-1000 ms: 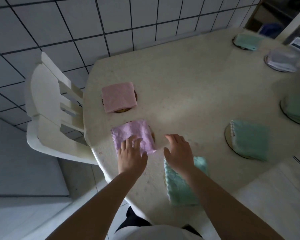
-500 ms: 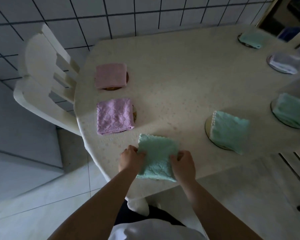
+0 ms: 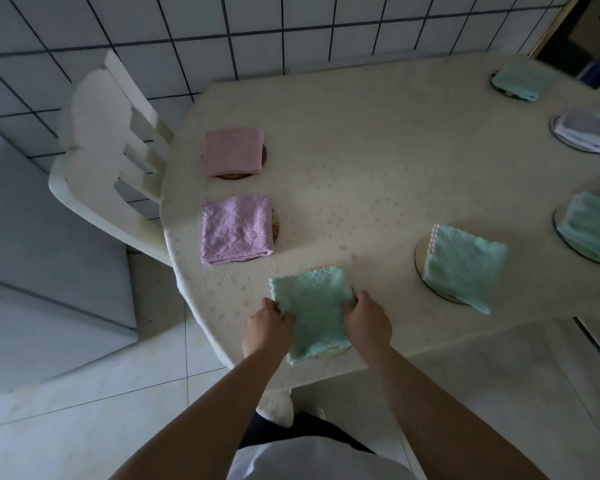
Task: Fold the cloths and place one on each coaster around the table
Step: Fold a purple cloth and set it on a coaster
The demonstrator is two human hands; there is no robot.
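Near edge of the table: a folded green cloth lies flat, its near corner over a coaster of which only a pale sliver shows. Left hand pinches the cloth's left edge; right hand pinches its right edge, fingers curled onto the fabric on both sides.

Step in hand, by judgement: settling this cloth square on its coaster.

Elsewhere round the table, each coaster in view carries a folded cloth: pink cloth and lilac cloth on the left by the white chair; another green cloth to the right, overhanging its coaster; a third green one at the right edge; a pale green one and a white or grey one at the far end.

Next move likely calls for a small nudge to centre the cloth, then letting go with both hands without dragging it toward the table edge. Task looks close to finished, though the table's right end is out of view.
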